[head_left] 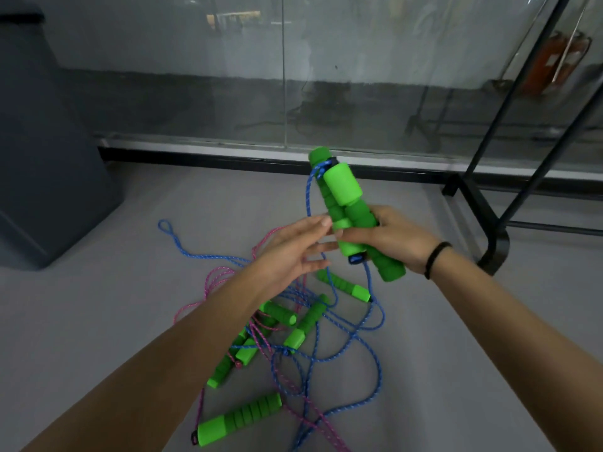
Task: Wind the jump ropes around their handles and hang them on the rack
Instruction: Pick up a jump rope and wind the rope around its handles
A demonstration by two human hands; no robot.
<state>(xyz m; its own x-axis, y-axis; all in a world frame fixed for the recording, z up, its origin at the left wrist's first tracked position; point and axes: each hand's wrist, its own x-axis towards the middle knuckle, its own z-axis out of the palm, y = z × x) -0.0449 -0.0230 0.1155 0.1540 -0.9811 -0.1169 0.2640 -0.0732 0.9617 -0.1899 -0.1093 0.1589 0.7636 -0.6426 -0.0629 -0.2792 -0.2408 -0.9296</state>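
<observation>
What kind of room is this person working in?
Probably a gym or sports storage room, though I can't be sure: tangled jump ropes lie on a grey floor, a black metal rack stands at the right, and a glass wall runs behind.

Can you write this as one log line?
right hand: grips green handles | left hand: open, by handles | blue rope: hangs to floor pile | hung: no

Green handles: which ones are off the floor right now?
The pair of handles gripped together in the right hand, blue rope trailing down. All the other handles lie on the floor among tangled ropes.
</observation>
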